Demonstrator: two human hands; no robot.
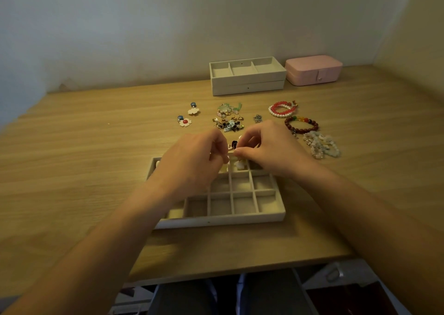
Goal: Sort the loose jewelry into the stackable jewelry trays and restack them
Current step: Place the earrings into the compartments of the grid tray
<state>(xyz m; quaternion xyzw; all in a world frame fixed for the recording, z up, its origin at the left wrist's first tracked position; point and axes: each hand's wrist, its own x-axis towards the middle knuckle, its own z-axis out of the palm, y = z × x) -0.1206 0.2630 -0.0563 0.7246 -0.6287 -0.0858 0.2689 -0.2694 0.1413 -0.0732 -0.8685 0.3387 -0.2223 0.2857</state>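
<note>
Both hands meet over the far row of the divided tray (216,219) on the counter (96,160).

The right hand (269,148) has its grip pinched on a small pale earring (240,164), which hangs over a far-row compartment. The left hand (194,156) has its fingers curled with the tips pressed together just beside it; I cannot tell whether that grip holds anything. Behind the tray lie loose earrings (228,120), with bracelets (301,123) to the right. Two stacked trays (247,83) and a pink box (312,70) stand by the wall.
</note>
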